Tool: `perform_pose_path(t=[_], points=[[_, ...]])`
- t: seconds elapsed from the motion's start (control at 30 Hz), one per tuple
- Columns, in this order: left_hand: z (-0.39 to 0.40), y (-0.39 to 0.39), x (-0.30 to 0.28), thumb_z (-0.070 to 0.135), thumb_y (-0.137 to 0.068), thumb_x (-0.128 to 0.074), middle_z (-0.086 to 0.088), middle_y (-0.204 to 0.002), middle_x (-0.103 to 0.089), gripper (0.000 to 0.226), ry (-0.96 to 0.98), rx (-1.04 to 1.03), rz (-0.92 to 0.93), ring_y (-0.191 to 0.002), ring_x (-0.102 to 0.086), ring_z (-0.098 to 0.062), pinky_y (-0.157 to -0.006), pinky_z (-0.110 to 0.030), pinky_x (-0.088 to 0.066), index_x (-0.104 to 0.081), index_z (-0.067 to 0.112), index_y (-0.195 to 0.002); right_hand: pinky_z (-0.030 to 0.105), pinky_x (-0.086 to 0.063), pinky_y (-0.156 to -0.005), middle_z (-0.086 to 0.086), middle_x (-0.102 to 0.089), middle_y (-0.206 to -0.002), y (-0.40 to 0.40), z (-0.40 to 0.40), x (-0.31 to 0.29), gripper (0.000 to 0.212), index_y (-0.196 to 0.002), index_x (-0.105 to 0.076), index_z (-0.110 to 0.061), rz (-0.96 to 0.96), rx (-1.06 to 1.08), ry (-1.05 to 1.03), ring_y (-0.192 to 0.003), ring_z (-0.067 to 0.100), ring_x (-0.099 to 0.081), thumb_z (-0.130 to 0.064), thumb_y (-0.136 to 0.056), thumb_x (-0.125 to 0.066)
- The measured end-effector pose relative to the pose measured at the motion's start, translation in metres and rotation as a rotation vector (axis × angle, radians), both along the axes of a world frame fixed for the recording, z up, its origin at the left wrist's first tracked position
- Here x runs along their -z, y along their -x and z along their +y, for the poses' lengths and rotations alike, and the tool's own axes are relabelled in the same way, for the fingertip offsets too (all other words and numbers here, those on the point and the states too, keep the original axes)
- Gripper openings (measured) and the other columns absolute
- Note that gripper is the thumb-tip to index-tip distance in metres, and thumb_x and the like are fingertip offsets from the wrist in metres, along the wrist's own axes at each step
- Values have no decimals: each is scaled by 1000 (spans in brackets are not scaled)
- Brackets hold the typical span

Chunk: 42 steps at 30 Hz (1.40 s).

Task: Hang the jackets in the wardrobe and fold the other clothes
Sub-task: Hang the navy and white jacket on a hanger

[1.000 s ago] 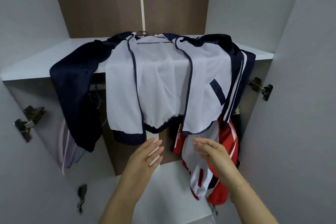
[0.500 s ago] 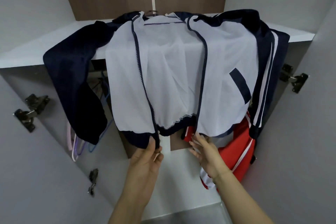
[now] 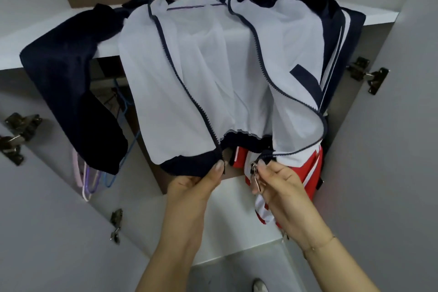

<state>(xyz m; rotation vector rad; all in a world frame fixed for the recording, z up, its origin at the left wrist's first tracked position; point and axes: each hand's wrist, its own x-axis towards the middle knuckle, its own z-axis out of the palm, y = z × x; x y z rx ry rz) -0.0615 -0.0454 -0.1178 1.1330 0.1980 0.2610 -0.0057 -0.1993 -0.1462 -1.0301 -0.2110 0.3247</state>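
Wardrobe [image 3: 407,102] open, doors swung out at 9 and 3 o'clock, white shelf [image 3: 47,47] across the upper third.
Navy jacket [image 3: 213,73] on a hanger, hook just visible at 12 o'clock, body draped over the shelf edge, white lining facing out, front unzipped and spread wide. One dark sleeve hanging down at 9 o'clock.
Red jacket [image 3: 312,168] already hung behind, at 4 o'clock of the navy one, partly hidden by it.
Spare hangers [image 3: 94,180], pink, purple and blue, dangling at 8 o'clock under the sleeve.
Left hand [image 3: 196,182] now up on the left hem corner, fingers [image 3: 219,166] pinching the zipper end; a second ago hovering below, relaxed, touching nothing.
Right hand [image 3: 279,185] likewise moved up from the red jacket to the right hem corner, fingers grasping the cloth right at the zipper slider [image 3: 256,173], metal pull hanging down.
Both zipper ends close together at 6 o'clock, not yet joined.
Meaning: hanging of this jacket essentially done, step in hand looks like zipping it closed. Next move likely calls for seating the pin in the slider, both hems held taut. Risk: lining catching in the teeth. Folding part not in view.
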Motion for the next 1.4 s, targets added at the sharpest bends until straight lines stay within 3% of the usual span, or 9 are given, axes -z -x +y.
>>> perform_pose_path(t=[0.07,0.17,0.37,0.47,0.67,0.93,1.17,1.27,1.4], points=[[-11,2,-10,21,-77,-70,-3,-97,-76,15,25,82,-82,-96,-71,-12,-79,-16,-54,-80,20,-89,21,-51,-59,6,-60,-67,14,-3,-21,18,-73,-71,-10,-28,72,13,-60,14,-55,-27,-80,-74],[-29,2,-19,18,-81,-65,-1,-86,-77,16,37,146,-108,-87,-72,-7,-76,-13,-52,-81,18,-78,21,-51,-60,9,-61,-63,34,-2,-36,19,-70,-71,-11,-63,208,41,-58,16,-58,-30,-77,-70],[-44,-2,-15,28,-70,-76,-5,-85,-76,17,78,158,-49,-84,-71,-9,-73,-15,-53,-80,13,-78,19,-50,-62,12,-60,-56,48,-2,-37,39,-73,-64,-1,-41,432,82,-57,18,-61,-39,-72,-70],[-50,-3,-15,31,-66,-78,-10,-87,-76,25,97,155,-27,-84,-72,-12,-72,-15,-54,-79,10,-80,19,-50,-60,10,-58,-52,48,-4,-37,38,-70,-62,-1,-43,469,86,-50,13,-57,-38,-73,-69],[-56,-4,-16,31,-68,-77,-12,-93,-75,29,64,159,-20,-89,-72,-15,-74,-17,-54,-79,8,-85,19,-49,-59,10,-59,-52,46,-7,-35,27,-57,-63,-14,-34,483,92,-53,16,-58,-33,-76,-70],[-56,-7,-9,40,-67,-77,-6,-88,-76,28,-115,145,-18,-86,-71,-12,-73,-16,-52,-79,16,-83,16,-49,-62,12,-63,-58,42,-8,-32,27,-60,-64,-11,-85,541,125,-57,15,-61,-32,-75,-70],[-47,-12,4,27,-74,-76,0,-92,-76,15,-268,175,5,-90,-71,-11,-75,-15,-52,-79,24,-88,18,-49,-58,16,-63,-63,36,-11,-23,26,-68,-66,-4,-97,511,196,-56,16,-57,-27,-80,-68],[-39,-18,14,14,-80,-74,0,-91,-76,10,-302,149,31,-91,-71,-11,-75,-14,-51,-79,20,-87,20,-48,-54,15,-63,-63,35,-13,-14,32,-72,-64,-2,-10,389,268,-55,20,-56,-27,-90,-61],[-30,-21,27,16,-83,-73,1,-85,-76,7,-374,132,61,-84,-70,-9,-71,-12,-50,-78,20,-80,25,-48,-52,15,-66,-69,37,-14,-4,28,-84,-65,-3,89,151,349,-54,18,-55,-26,-96,-55]])
